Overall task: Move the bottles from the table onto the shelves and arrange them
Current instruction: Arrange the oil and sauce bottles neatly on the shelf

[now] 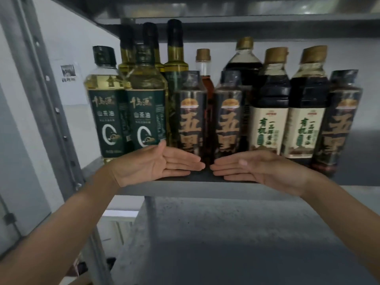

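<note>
While bottles (191, 114) stand packed on shelf (205, 190), left hand (156, 164) and right hand (257, 167) lie flat, fingers straight, at row's base — likely full, heavy, slick; grip round mid-body.

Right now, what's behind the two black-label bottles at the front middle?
A slim gold-capped bottle of reddish liquid shows through the gap between them. A bigger dark bottle rises behind the right one. The lower parts of both are mostly covered.
</note>
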The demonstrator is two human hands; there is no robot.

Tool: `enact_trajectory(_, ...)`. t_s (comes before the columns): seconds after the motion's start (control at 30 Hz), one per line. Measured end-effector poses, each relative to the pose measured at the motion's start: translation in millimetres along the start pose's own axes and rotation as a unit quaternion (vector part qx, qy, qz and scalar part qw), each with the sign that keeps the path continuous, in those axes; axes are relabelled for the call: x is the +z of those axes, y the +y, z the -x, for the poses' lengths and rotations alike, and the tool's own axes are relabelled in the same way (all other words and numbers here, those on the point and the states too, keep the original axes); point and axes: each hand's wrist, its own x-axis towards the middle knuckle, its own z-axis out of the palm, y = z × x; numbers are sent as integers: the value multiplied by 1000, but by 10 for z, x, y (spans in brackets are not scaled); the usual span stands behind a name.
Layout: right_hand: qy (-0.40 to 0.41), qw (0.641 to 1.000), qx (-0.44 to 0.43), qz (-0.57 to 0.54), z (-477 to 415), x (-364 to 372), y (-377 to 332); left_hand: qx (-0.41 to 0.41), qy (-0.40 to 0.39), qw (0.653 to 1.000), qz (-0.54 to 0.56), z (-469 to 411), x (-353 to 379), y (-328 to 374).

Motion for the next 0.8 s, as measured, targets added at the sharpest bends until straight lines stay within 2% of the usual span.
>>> enact_trajectory(0.2, -55, 998, -6, -21, -610, 415, -53, -2, -29, 998, 47, 387, -388, 12)
enact_trajectory(0.43, -114, 987, 10, -115, -804, 379, -46, -33, -74, 993, 84, 316, -493, -23)
enact_trajectory(0.8, -124, 975, 48, -176, -948, 280, -11, -71, -46, 989, 125, 222, -555, -61)
